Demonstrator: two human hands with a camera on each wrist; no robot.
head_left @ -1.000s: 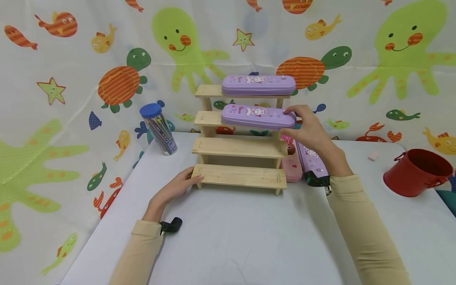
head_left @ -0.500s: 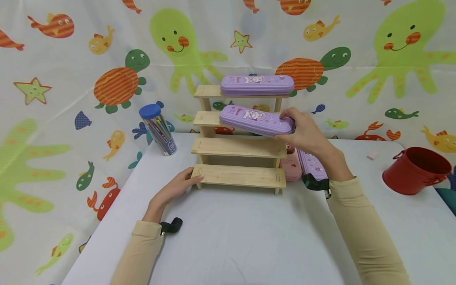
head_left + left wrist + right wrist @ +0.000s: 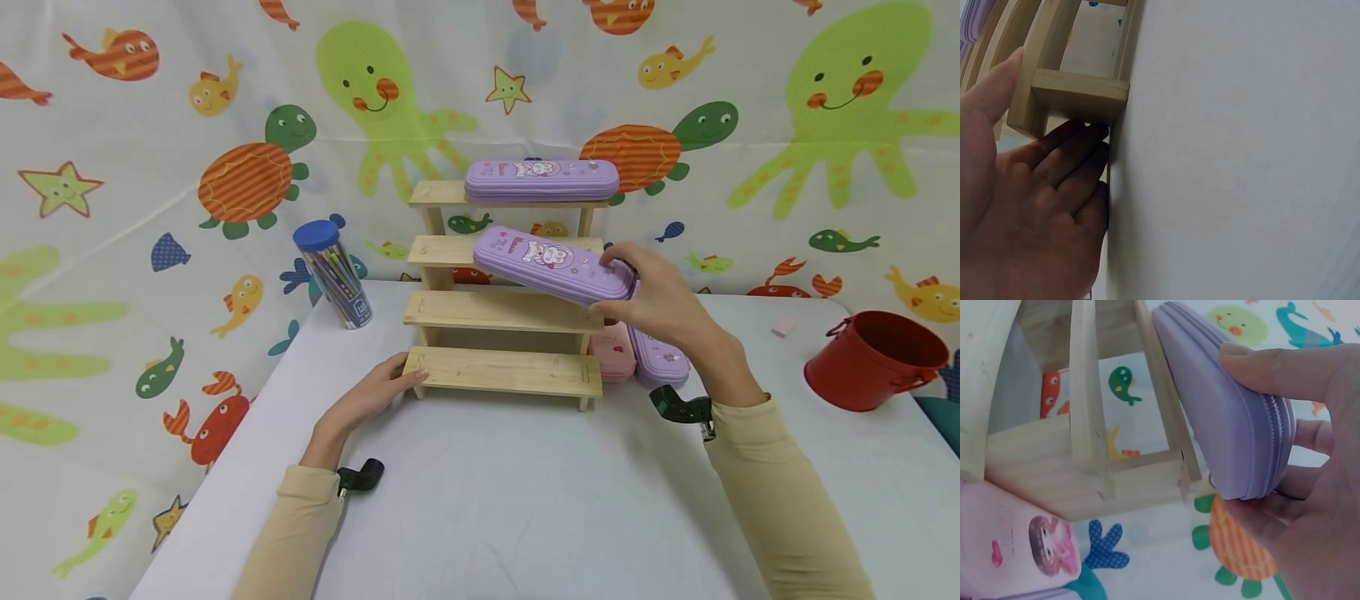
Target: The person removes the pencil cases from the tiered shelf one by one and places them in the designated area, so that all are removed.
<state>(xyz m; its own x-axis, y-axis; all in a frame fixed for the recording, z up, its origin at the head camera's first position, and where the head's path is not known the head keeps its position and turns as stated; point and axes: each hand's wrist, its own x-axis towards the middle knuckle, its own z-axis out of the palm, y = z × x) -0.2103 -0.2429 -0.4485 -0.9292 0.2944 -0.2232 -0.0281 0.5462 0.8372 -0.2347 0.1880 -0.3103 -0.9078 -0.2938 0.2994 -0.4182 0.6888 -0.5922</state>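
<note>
A purple zip pencil case (image 3: 551, 260) with a rabbit picture is pinched at its right end by my right hand (image 3: 663, 302). It slants down to the right, in front of the second board from the top. In the right wrist view, thumb and fingers press either side of the case (image 3: 1222, 419). My left hand (image 3: 366, 398) grips the left end of the lowest board of a four-step wooden shelf (image 3: 502, 371). Its thumb lies on the board, and the left wrist view has the fingers (image 3: 1069, 162) by the leg. Another purple case (image 3: 542, 182) lies on the top board.
Right of the shelf a pink case (image 3: 615, 354) and a purple case (image 3: 660, 360) lie on the white table (image 3: 480, 492). A blue-lidded tube of pens (image 3: 335, 275) stands at left. Far right are a red bucket (image 3: 855, 371) and a small pink block (image 3: 783, 327).
The right hand has drawn the pencil case down and slightly right, off the second board, its right end tipping lower. The left hand has stayed on the lowest board.
</note>
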